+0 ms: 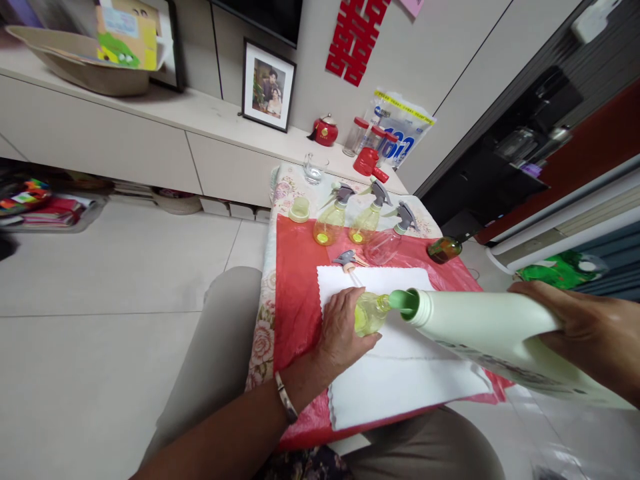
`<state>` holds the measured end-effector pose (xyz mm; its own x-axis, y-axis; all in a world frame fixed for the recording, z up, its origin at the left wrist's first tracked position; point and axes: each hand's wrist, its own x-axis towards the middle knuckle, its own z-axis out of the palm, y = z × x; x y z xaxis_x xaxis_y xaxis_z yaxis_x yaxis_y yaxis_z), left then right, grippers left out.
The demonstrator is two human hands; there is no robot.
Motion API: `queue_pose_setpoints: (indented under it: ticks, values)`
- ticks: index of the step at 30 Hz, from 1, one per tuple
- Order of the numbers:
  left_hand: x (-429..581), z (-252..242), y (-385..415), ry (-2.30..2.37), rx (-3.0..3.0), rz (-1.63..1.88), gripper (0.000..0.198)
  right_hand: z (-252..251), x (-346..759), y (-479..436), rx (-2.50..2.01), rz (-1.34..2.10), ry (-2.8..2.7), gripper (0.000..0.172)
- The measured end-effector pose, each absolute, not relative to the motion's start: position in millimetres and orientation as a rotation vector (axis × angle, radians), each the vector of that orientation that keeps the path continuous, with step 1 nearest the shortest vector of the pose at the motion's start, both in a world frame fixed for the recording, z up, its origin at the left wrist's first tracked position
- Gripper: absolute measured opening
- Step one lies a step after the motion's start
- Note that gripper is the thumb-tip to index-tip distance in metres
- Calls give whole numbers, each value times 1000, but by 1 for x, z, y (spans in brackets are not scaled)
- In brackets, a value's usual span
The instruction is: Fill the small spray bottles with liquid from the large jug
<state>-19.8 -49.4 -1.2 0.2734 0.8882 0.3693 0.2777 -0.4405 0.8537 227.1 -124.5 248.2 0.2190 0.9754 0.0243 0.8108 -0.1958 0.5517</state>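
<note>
My left hand [341, 330] is wrapped round a small clear spray bottle body [370, 312] with yellow-green liquid, standing on a white cloth [400, 373]. My right hand [575, 327] grips a big pale green jug [490, 330], tipped on its side. The jug's green spout [404, 301] meets the small bottle's open neck. A loose grey spray head [346, 259] lies at the cloth's far edge.
Two filled spray bottles [330, 220] [367, 217] and an empty one [387, 243] stand behind on the red cover [295, 293]. A dark bottle [444, 249] lies to the right, a pale lid [299, 209] to the left. Glass jars and a red pot sit on the far counter.
</note>
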Motion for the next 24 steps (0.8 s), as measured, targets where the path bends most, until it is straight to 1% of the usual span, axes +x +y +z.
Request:
queue_pose_setpoints:
  ticks: [7,18,24]
  values:
    - [-19,-2,-49,1055,1871,1159,82,248,227,-123,2094,494,1640,47]
    - [-20,-1,-49,1056,1842,1170,81,250,227,-124,2059,533,1700,46]
    - [-20,0,-49,1061,1854,1160,81,251,224,-122,2085,524,1655,50]
